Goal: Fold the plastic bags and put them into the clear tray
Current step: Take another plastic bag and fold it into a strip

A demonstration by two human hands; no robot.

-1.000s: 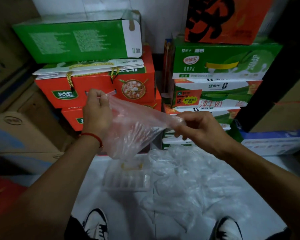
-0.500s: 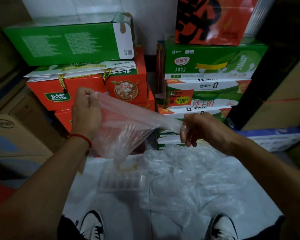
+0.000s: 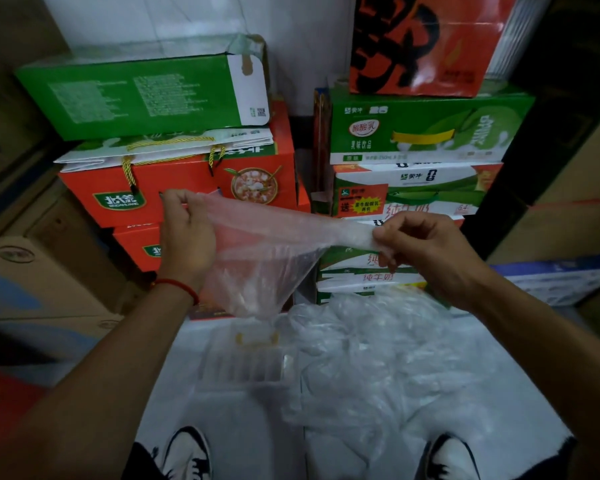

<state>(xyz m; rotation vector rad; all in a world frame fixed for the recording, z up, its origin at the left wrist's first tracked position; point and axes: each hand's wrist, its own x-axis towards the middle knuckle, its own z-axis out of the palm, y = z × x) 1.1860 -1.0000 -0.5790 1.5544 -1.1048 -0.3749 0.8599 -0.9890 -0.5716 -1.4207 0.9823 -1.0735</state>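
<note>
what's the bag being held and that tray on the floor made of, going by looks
The bag looks like thin, soft plastic film: translucent and glossy, and it sags between the two pinching hands. The tray looks like stiffer clear plastic, probably moulded: it has ribbed compartments and keeps its shape, though the picture is blurry.

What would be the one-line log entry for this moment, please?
step: folding | left hand: pinches plastic bag | right hand: pinches bag | clear tray: below, on floor

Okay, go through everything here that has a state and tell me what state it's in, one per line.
Plastic bag: in the air, stretched between both hands, not yet folded.
Left hand: pinches the bag's left corner.
Right hand: pinches its right end.
Clear tray: on the floor, contents unclear.
Bag pile: loose, crumpled.
</note>
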